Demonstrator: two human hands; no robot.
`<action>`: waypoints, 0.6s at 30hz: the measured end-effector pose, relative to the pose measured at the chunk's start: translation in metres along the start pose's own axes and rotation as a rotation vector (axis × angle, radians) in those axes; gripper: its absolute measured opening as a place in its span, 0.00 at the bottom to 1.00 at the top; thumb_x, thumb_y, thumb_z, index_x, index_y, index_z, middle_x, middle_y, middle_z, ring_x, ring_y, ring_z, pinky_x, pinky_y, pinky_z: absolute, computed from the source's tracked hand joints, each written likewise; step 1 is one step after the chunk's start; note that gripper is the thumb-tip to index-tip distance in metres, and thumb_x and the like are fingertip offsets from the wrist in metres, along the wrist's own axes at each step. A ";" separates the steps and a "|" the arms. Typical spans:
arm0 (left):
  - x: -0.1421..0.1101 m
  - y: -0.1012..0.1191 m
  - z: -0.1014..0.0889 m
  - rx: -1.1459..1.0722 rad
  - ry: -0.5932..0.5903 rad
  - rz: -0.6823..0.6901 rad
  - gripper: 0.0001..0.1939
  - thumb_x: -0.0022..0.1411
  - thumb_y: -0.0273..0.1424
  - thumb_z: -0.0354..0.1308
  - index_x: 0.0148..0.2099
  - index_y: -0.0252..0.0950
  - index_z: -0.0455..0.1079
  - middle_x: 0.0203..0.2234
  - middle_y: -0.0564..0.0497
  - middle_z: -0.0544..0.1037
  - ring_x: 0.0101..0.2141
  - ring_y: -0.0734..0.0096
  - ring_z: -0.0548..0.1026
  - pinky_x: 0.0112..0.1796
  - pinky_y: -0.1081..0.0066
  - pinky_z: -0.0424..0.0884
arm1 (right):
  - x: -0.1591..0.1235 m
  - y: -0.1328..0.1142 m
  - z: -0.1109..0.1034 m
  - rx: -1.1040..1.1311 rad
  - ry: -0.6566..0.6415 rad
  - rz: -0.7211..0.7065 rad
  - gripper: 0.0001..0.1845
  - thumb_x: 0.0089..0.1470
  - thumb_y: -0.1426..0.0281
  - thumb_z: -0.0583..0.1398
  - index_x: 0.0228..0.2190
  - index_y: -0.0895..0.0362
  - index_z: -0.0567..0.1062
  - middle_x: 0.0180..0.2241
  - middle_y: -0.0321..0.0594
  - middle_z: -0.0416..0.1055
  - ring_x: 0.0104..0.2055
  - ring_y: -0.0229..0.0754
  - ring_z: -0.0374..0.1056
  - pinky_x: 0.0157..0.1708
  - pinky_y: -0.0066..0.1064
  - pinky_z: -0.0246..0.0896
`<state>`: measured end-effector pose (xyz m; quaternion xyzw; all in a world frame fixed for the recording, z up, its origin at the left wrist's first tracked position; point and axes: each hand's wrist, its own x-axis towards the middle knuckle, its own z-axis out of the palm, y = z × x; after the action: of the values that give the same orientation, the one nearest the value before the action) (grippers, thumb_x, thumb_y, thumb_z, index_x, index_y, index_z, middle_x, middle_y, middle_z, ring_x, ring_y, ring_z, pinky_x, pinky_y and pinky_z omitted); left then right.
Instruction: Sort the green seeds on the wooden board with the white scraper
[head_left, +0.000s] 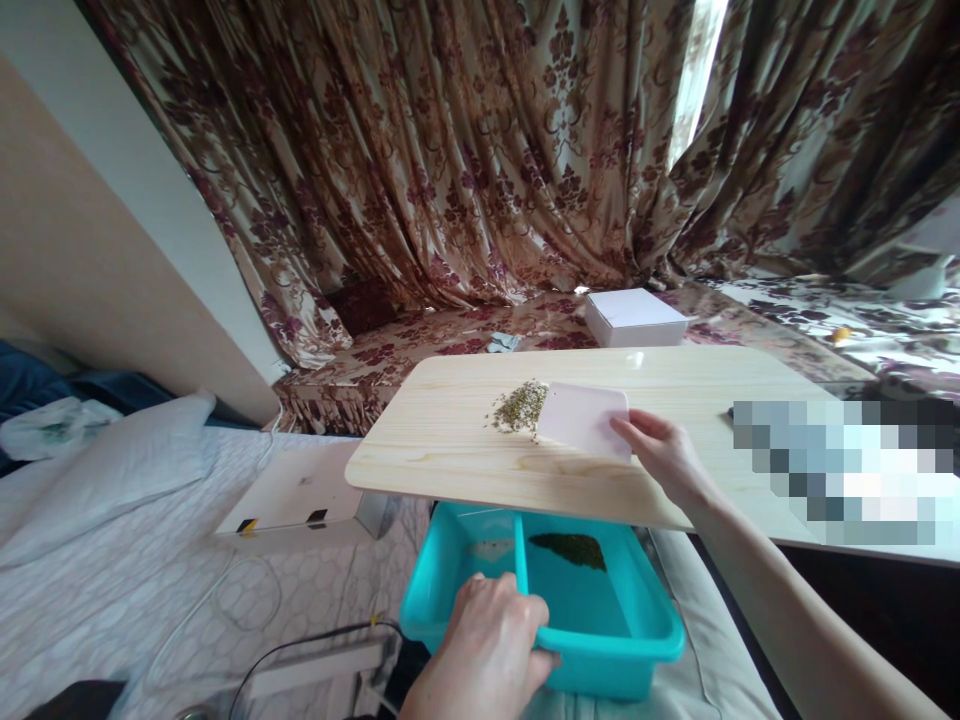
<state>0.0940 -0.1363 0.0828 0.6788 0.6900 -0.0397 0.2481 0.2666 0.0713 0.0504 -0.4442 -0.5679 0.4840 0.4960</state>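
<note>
Head view: your right hand (660, 450) grips one white scraper (585, 420), one green pile (521, 407) just beyond its far edge; your left hand (491, 640) clasps one two-compartment turquoise bin (592, 655).

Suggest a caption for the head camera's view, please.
Right hand holding a pale sheet at a greenish heap on the tabletop, left hand gripping a divided turquoise bin.

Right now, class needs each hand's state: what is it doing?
Left hand: closed on the turquoise bin's near rim.
Right hand: pinching a pale flat sheet.
</note>
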 end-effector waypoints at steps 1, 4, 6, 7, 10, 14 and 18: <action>0.000 0.000 0.000 -0.003 -0.009 -0.005 0.08 0.59 0.35 0.55 0.37 0.38 0.74 0.38 0.48 0.74 0.44 0.57 0.69 0.49 0.60 0.61 | 0.001 0.000 0.001 0.004 0.008 -0.003 0.18 0.40 0.56 0.65 0.31 0.57 0.78 0.29 0.41 0.78 0.31 0.43 0.73 0.30 0.28 0.67; 0.000 0.000 0.000 -0.008 -0.013 -0.009 0.09 0.59 0.35 0.55 0.38 0.38 0.73 0.38 0.48 0.73 0.44 0.57 0.68 0.49 0.61 0.60 | 0.003 0.000 0.003 0.006 0.009 0.002 0.17 0.40 0.58 0.65 0.31 0.57 0.78 0.29 0.40 0.78 0.31 0.42 0.73 0.29 0.28 0.66; 0.000 -0.002 0.001 -0.005 -0.002 -0.002 0.09 0.59 0.35 0.55 0.37 0.38 0.73 0.38 0.48 0.73 0.44 0.57 0.68 0.49 0.60 0.61 | 0.002 -0.001 0.003 -0.010 -0.007 0.010 0.16 0.41 0.58 0.64 0.30 0.57 0.78 0.28 0.40 0.78 0.30 0.41 0.72 0.28 0.27 0.66; 0.000 -0.002 0.002 -0.001 0.004 0.003 0.08 0.59 0.35 0.55 0.37 0.38 0.73 0.38 0.48 0.73 0.44 0.57 0.68 0.48 0.60 0.61 | 0.002 -0.001 0.003 -0.020 -0.016 0.011 0.16 0.41 0.58 0.64 0.30 0.56 0.78 0.28 0.40 0.78 0.30 0.41 0.72 0.28 0.27 0.66; 0.000 -0.003 0.003 0.005 0.012 0.010 0.08 0.59 0.35 0.55 0.36 0.38 0.73 0.37 0.48 0.73 0.43 0.57 0.69 0.47 0.61 0.61 | -0.001 -0.003 0.002 -0.042 -0.033 0.011 0.14 0.43 0.59 0.63 0.29 0.56 0.79 0.28 0.39 0.78 0.30 0.41 0.73 0.29 0.28 0.66; -0.001 0.000 -0.001 0.003 -0.007 -0.004 0.08 0.59 0.35 0.55 0.37 0.38 0.73 0.38 0.48 0.74 0.44 0.57 0.69 0.48 0.61 0.61 | -0.003 -0.004 0.001 -0.039 -0.012 0.020 0.13 0.43 0.61 0.63 0.29 0.56 0.79 0.28 0.38 0.78 0.31 0.41 0.73 0.30 0.27 0.67; -0.003 0.001 -0.004 -0.002 -0.022 -0.020 0.09 0.58 0.34 0.55 0.38 0.38 0.73 0.39 0.48 0.74 0.45 0.57 0.69 0.48 0.62 0.61 | -0.003 -0.004 0.003 -0.040 -0.008 0.019 0.14 0.43 0.60 0.63 0.30 0.56 0.79 0.28 0.39 0.78 0.30 0.41 0.72 0.28 0.27 0.66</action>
<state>0.0941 -0.1371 0.0875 0.6711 0.6941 -0.0488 0.2559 0.2639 0.0680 0.0540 -0.4572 -0.5754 0.4789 0.4801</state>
